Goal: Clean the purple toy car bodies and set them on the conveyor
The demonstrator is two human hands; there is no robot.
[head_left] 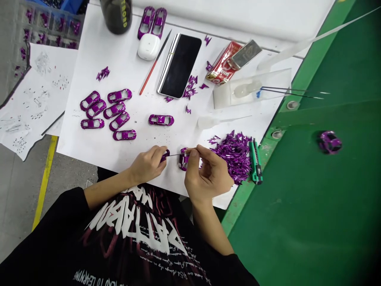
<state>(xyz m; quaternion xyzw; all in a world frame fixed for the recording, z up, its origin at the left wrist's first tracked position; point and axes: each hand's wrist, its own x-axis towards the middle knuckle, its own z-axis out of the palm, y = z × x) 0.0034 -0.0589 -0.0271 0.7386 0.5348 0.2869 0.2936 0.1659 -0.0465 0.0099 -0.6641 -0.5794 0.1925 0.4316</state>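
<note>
My left hand [148, 163] is closed in a pinch on a small purple piece [165, 155], and a thin dark pin [175, 155] runs from it toward the right. My right hand [207, 174] is closed on a shiny purple toy car shell [183, 159], gripping it between thumb and fingers just above the white sheet [133, 71]. The pin's tip meets the shell. A heap of small purple parts [235, 153] lies just right of my right hand. Several finished-looking purple car shells [108, 113] lie in a group to the upper left, with one alone [161, 119] in the middle.
A green utility knife [256, 162] lies by the heap. Further back are a black phone [179, 65], a red pencil [154, 65], a white earbud case [148, 47], a red pack [224, 63], a dark bottle [116, 15] and a clear tray [253, 87]. One purple car [330, 142] sits on the green mat.
</note>
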